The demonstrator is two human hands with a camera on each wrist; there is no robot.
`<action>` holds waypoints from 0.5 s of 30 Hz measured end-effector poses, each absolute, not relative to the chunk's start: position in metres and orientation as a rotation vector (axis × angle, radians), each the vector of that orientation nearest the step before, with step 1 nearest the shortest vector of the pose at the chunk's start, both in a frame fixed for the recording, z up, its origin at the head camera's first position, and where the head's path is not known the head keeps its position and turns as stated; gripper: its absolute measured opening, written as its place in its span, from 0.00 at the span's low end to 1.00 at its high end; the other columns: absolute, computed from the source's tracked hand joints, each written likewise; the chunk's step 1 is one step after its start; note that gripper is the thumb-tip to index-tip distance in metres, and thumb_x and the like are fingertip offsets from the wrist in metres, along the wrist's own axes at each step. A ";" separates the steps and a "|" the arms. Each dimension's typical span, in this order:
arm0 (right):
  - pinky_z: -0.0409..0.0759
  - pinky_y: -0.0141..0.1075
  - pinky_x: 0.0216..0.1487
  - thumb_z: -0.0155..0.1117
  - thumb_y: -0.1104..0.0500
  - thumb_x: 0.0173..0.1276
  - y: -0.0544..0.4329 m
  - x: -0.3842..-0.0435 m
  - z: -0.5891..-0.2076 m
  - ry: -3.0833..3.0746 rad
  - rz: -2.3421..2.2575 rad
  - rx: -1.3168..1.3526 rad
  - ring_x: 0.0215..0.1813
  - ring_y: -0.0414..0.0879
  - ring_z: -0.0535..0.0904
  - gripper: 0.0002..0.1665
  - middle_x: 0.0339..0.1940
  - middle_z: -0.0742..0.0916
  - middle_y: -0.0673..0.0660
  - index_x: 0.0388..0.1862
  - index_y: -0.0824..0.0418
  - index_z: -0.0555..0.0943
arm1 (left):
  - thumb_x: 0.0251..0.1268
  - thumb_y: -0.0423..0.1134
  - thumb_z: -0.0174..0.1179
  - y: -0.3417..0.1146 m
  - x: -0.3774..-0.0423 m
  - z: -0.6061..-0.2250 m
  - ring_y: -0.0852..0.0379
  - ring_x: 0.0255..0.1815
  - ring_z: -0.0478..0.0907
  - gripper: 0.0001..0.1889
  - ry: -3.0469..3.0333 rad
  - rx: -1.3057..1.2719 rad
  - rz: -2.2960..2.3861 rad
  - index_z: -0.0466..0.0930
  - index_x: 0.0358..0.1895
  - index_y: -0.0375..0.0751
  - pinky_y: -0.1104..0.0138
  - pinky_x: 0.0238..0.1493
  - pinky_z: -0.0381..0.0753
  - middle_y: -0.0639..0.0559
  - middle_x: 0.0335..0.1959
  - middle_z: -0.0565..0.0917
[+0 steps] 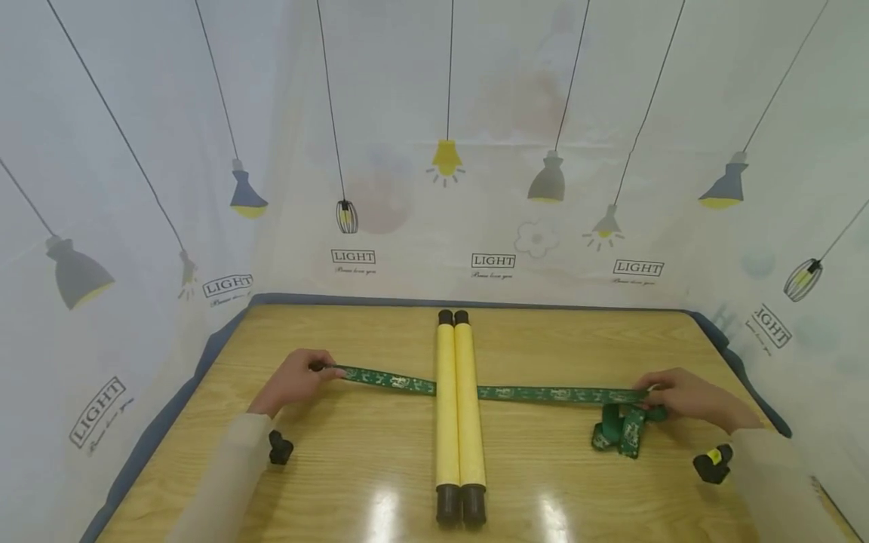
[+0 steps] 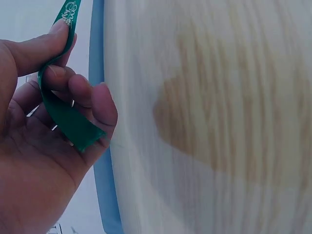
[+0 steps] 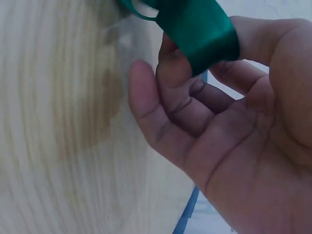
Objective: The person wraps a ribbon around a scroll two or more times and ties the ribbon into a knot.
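Note:
Two yellow tubes (image 1: 448, 415) with dark end caps lie side by side on the wooden table, pointing away from me. A green patterned ribbon (image 1: 529, 394) stretches across the table and runs beneath them; the part under the tubes is hidden. On the left, my left hand (image 1: 299, 381) pinches the ribbon between thumb and forefinger, and its cut end (image 2: 80, 129) lies across the curled fingers in the left wrist view. My right hand (image 1: 689, 396) pinches the ribbon on the other side, where loose loops (image 1: 621, 430) hang down. Those loops partly cover the right fingertips in the right wrist view.
The wooden table (image 1: 339, 467) is enclosed by a white printed curtain (image 1: 407, 98) on the far side and both flanks. Dark wrist-worn devices show by the left sleeve (image 1: 231, 467) and the right sleeve (image 1: 781, 483).

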State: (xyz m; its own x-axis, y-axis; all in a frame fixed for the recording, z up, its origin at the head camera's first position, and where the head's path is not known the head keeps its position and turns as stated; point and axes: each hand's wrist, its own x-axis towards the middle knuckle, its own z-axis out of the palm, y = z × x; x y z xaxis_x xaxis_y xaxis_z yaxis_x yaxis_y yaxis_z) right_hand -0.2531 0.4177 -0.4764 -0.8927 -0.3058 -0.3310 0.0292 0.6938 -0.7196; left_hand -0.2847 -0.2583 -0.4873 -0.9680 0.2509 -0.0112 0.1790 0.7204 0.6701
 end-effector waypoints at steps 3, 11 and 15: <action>0.82 0.39 0.35 0.50 0.66 0.77 0.425 -0.253 -0.474 2.455 -1.079 -0.203 0.36 0.43 0.80 0.18 0.39 0.86 0.57 0.60 0.72 0.78 | 0.72 0.47 0.65 -0.269 -0.283 -0.484 0.54 0.30 0.70 0.10 2.851 0.314 1.059 0.87 0.38 0.45 0.62 0.35 0.70 0.46 0.34 0.83; 0.83 0.38 0.34 0.46 0.64 0.82 0.448 -0.242 -0.457 2.403 -1.132 -0.189 0.29 0.41 0.79 0.25 0.36 0.85 0.59 0.67 0.82 0.67 | 0.73 0.48 0.64 -0.306 -0.280 -0.475 0.55 0.29 0.69 0.14 2.916 0.207 1.051 0.86 0.41 0.39 0.63 0.33 0.68 0.43 0.33 0.83; 0.83 0.38 0.37 0.43 0.63 0.84 0.460 -0.236 -0.449 2.428 -1.092 -0.201 0.31 0.42 0.77 0.25 0.35 0.83 0.58 0.68 0.82 0.66 | 0.72 0.50 0.64 -0.325 -0.277 -0.472 0.55 0.28 0.70 0.15 2.951 0.136 1.025 0.86 0.41 0.40 0.63 0.32 0.70 0.44 0.35 0.84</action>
